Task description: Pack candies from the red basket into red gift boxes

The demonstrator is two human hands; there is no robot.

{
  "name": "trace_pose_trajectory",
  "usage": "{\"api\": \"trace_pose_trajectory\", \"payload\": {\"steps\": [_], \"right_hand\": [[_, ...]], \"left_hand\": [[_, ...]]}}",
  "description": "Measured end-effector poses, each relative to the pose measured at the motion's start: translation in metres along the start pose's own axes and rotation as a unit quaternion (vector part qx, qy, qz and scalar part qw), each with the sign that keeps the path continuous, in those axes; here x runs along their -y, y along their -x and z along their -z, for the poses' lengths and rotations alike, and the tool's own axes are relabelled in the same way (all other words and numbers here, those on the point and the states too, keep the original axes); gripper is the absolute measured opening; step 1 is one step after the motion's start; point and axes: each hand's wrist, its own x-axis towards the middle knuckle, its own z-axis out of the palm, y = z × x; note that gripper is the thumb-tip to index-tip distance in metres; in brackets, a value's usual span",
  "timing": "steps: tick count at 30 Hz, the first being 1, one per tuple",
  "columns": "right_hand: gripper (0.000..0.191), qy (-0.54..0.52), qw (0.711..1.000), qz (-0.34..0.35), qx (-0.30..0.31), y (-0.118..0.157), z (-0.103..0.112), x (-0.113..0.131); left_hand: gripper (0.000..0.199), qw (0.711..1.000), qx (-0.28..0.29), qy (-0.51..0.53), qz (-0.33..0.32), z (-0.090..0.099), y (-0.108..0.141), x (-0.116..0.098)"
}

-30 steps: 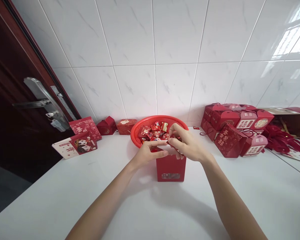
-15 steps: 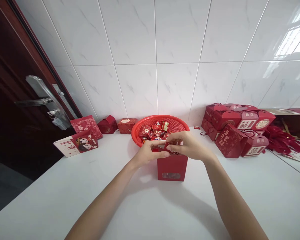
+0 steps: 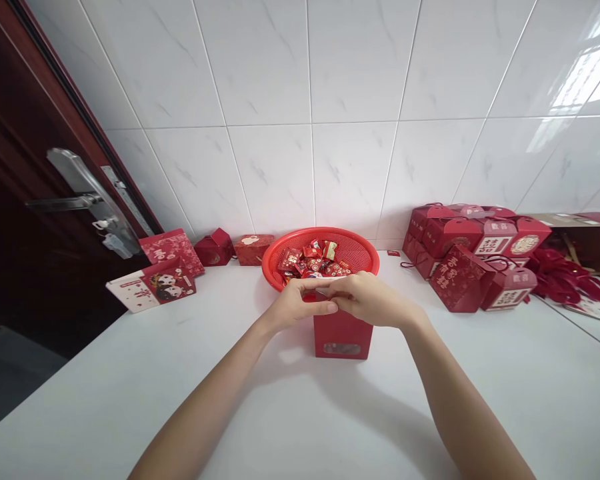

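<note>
A red box (image 3: 341, 337) with a small clear window stands upright on the white table, its top largely covered by my hands. My left hand (image 3: 297, 305) grips the box's upper left edge between thumb and fingers. From the right, my right hand (image 3: 367, 299) reaches over the top, fingers closed and touching my left fingertips; what it pinches is hidden. Just behind the box sits a red basket (image 3: 360, 248) holding several wrapped candies (image 3: 314, 261).
At the right are stacked red gift boxes (image 3: 453, 237), a pile of red ribbons (image 3: 563, 277) and an open carton (image 3: 587, 243). Cards (image 3: 155, 287) and two small red boxes (image 3: 215, 248) lie at the back left, near a dark door (image 3: 25, 133).
The red printed piece under my right fingers no longer shows. My right hand has shifted slightly left and down, its fingers now touching my left hand's.
</note>
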Motion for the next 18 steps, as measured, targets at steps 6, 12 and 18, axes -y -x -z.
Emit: {"api": "trace_pose_trajectory", "payload": {"steps": [6, 12, 18], "right_hand": [[0.026, 0.042, 0.998, -0.016, 0.037, -0.0007, -0.004, -0.0022], [0.026, 0.045, 0.998, -0.027, 0.047, -0.0008, -0.0056, -0.0033], [0.024, 0.027, 0.997, -0.029, 0.059, -0.0005, -0.0022, -0.002]], "left_hand": [[0.051, 1.0, -0.019, 0.001, 0.003, -0.0003, -0.0014, 0.0038], [0.051, 1.0, -0.024, 0.003, 0.005, -0.0008, -0.0007, 0.0043], [0.051, 1.0, -0.015, -0.003, 0.001, -0.0001, -0.0004, 0.0031]]}}
